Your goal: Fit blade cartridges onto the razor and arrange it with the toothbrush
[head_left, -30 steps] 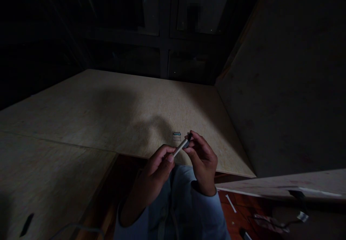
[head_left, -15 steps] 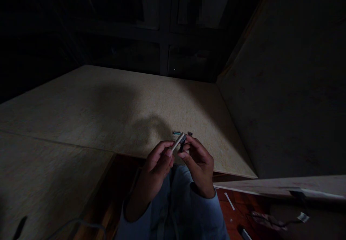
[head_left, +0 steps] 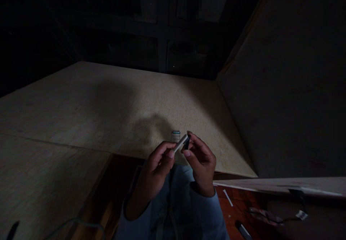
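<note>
Pinching a pale brush (head_left: 180, 143) near the surface (head_left: 151, 95)'s front edge, the left hand (head_left: 159, 164) angles its head toward a dark piece (head_left: 187, 144) gripped by the right hand (head_left: 202, 160); a small teal-topped item (head_left: 176, 133) lies beyond.

Dim room, pale tabletop (head_left: 113, 106), dark window (head_left: 129, 48)

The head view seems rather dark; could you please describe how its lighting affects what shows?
Head view: dim overall, with soft shadows across the tabletop; panes beyond nearly black; dark piece at the right hand lacking clear detail.
</note>
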The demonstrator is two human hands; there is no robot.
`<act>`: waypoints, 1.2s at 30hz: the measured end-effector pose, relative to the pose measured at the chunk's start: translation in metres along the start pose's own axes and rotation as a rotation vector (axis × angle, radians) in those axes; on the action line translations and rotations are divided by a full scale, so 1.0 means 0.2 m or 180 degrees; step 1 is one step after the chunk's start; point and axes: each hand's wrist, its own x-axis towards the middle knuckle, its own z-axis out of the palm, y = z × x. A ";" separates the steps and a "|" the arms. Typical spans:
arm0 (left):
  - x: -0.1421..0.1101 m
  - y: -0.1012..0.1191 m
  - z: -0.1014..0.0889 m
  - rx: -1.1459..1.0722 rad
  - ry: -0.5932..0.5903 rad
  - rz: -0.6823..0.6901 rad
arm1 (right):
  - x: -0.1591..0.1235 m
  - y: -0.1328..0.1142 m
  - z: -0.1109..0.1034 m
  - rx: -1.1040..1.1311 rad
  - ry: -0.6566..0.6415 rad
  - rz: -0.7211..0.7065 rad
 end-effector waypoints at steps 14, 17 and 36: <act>-0.01 0.10 -0.03 -0.0153 -0.0600 -0.0411 | 0.02 0.03 0.00 0.0199 0.0201 -0.0145; 0.00 0.09 -0.03 -0.0167 -0.0568 -0.0378 | 0.02 0.02 -0.01 0.0177 0.0097 -0.0136; 0.06 0.03 0.04 -0.0156 0.0295 -0.0157 | 0.02 0.05 -0.05 -0.0131 -0.0610 -0.0260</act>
